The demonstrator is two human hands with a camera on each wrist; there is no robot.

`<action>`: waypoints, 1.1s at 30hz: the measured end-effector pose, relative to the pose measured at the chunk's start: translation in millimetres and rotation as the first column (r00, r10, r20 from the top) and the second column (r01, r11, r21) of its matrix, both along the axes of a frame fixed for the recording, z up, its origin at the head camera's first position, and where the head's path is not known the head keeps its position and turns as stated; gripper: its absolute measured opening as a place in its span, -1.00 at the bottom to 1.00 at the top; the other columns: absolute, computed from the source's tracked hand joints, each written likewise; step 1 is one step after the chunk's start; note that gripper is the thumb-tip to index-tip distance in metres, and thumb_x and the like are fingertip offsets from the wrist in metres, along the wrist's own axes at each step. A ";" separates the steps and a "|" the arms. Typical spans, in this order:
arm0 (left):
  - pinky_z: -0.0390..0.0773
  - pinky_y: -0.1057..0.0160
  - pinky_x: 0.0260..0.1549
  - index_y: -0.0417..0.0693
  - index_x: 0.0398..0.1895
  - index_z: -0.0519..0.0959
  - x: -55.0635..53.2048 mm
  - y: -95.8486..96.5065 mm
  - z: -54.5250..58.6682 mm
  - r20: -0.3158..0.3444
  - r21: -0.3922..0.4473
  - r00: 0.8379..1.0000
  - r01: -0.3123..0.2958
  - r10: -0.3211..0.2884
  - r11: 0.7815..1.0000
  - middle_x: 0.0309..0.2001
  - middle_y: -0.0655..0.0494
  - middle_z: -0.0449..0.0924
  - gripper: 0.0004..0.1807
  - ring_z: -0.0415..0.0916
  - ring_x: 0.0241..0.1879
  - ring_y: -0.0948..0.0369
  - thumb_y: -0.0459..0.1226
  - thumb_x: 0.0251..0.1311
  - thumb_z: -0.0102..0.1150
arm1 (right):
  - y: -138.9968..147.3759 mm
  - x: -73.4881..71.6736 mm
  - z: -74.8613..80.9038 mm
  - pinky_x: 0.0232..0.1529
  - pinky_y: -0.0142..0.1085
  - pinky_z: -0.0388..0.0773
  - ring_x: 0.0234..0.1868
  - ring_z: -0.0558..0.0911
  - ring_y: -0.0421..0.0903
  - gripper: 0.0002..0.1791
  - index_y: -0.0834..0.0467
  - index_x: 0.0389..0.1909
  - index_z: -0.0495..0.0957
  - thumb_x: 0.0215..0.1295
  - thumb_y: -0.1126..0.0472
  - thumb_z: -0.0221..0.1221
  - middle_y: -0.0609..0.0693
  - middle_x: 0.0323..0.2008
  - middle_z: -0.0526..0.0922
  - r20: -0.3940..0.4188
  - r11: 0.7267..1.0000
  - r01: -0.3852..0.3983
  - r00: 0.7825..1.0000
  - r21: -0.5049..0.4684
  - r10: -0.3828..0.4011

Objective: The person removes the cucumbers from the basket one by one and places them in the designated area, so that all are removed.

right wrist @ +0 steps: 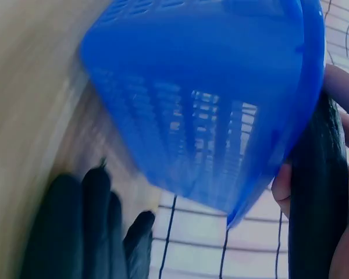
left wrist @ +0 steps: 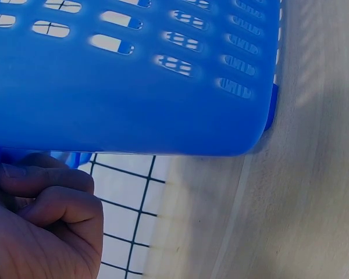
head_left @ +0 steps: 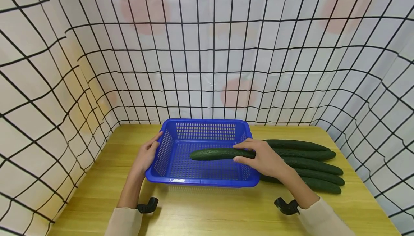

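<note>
A rectangular blue plastic basket (head_left: 200, 181) with slotted walls stands on the table, and its floor is bare. My left hand (head_left: 146, 157) holds the basket's left rim; in the left wrist view its fingers (left wrist: 70, 203) are curled at the basket's edge. Over the basket's right side, my right hand (head_left: 265, 158) grips a long dark green cucumber (head_left: 213, 153) near its right end. The cucumber's other end points left above the basket floor. The right wrist view shows thumb and fingers on both sides of this cucumber (right wrist: 319, 203), beside the basket's rim.
Several more cucumbers (head_left: 318, 163) lie side by side on the wooden table (head_left: 207, 210), right of the basket and partly behind my right hand and forearm. A black wire grid (head_left: 213, 50) over white sheeting surrounds the table at the back and sides.
</note>
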State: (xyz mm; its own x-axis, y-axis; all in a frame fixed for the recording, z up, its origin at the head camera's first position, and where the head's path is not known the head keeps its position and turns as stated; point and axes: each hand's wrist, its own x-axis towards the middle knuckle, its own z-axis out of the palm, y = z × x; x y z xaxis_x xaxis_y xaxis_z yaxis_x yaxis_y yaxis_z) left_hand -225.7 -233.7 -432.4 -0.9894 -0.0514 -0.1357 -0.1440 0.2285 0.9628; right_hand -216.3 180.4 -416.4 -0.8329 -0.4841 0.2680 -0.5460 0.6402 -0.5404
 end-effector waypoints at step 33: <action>0.48 0.29 -0.45 0.41 0.56 0.31 -13.1 -7.7 -28.9 -0.039 -0.028 0.999 -0.009 0.008 1.000 0.47 -0.13 0.32 -0.46 0.40 -0.42 0.20 -0.12 0.57 -0.20 | 167.5 49.6 -16.5 -0.05 -0.37 0.54 0.19 0.53 -0.07 -0.50 -0.07 0.34 0.54 0.41 0.05 0.30 0.06 0.27 0.60 -0.051 0.956 0.292 0.956 0.034 -0.290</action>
